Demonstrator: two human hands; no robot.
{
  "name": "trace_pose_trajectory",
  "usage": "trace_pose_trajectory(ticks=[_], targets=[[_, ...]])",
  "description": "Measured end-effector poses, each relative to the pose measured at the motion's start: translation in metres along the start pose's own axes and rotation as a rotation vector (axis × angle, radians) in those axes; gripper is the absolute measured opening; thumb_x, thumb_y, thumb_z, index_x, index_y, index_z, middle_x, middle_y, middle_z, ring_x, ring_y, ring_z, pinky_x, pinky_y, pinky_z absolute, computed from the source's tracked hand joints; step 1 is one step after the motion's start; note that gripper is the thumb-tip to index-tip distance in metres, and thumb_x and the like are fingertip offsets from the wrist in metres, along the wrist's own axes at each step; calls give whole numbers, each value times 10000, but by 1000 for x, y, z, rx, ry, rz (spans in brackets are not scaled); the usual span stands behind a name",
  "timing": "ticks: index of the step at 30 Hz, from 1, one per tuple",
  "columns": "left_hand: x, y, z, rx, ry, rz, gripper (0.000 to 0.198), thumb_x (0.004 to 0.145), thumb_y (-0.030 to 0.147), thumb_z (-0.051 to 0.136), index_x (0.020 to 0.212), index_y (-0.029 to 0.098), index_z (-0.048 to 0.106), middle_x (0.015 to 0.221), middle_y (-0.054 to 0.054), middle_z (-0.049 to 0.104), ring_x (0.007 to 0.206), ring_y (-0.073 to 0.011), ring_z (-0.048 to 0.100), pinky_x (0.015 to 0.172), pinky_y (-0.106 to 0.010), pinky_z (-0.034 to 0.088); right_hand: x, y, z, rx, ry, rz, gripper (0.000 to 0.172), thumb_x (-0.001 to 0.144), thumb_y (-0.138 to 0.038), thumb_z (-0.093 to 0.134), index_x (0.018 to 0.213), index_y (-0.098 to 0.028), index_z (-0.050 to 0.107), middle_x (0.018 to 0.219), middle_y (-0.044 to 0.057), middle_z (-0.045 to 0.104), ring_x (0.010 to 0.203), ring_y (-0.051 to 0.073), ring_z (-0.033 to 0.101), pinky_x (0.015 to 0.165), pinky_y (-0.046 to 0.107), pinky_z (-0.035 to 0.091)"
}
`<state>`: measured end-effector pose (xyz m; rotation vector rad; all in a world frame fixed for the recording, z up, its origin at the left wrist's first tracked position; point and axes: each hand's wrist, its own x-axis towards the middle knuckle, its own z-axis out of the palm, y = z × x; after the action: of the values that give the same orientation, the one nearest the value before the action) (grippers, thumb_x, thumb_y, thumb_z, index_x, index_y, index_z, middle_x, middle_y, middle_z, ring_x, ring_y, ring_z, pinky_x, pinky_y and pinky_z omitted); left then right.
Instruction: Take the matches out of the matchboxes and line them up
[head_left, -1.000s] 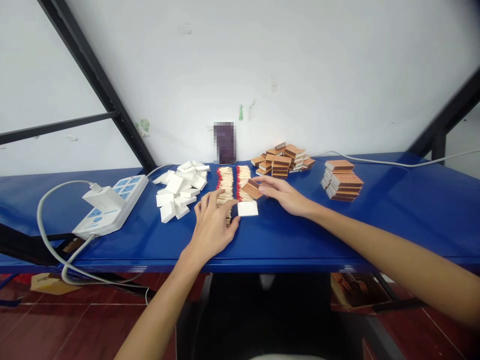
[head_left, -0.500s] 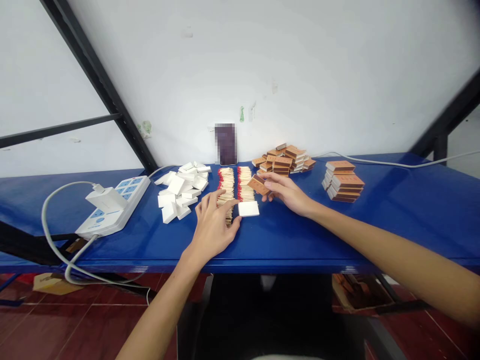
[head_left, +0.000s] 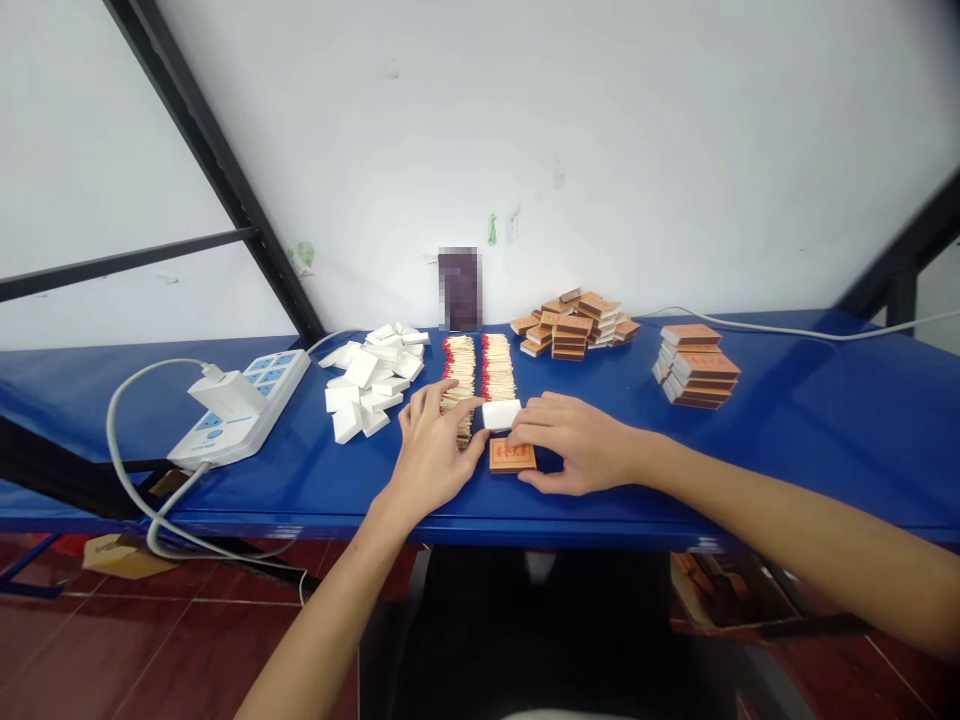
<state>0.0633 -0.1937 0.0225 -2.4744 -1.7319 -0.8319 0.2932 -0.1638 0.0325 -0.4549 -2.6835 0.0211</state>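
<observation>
A small white matchbox tray [head_left: 501, 415] lies on the blue table, in front of the right row of matches [head_left: 497, 365]. My left hand [head_left: 439, 430] is over the near part of the left row of matches [head_left: 459, 360]; its thumb and index finger pinch the left end of the tray. Closer to me, an orange matchbox cover [head_left: 511, 456] with red characters lies flat below the tray. My right hand [head_left: 574, 440] grips the cover's right end between thumb and fingers. The other fingertips of that hand are beside the tray's right end.
White trays [head_left: 367, 375] are heaped at the left, near a power strip [head_left: 255, 400] with a plugged-in charger and cable. Orange matchbox covers [head_left: 574, 325] form a loose pile at the back, and a neat stack [head_left: 697, 368] stands right. A pixelated dark object [head_left: 460, 290] leans against the wall.
My right hand has brought the matchbox cover down toward me, from over the right match row to the table below the white tray. My left hand keeps its place by the tray.
</observation>
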Motion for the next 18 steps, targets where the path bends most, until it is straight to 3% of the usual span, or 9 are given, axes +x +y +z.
trace_pose_trajectory(ticks=[5, 18], targets=[[1, 0, 0, -6, 1, -4, 353, 947, 327, 604, 1292, 274, 657, 1465, -118, 472, 1384, -330, 396, 1117, -540, 352, -2, 4, 3, -62, 0, 5, 209, 898, -352, 630, 984, -164, 653, 931, 98, 702, 821, 220, 600, 766, 356, 411], [1, -2, 0, -22, 17, -4, 342, 975, 370, 573, 1290, 265, 655, 1456, -123, 486, 1368, -341, 416, 1107, -554, 365, -6, 5, 2, -4, -38, 34, 451, 895, -386, 631, 1263, -127, 655, 1127, 134, 735, 898, 241, 687, 799, 369, 495]])
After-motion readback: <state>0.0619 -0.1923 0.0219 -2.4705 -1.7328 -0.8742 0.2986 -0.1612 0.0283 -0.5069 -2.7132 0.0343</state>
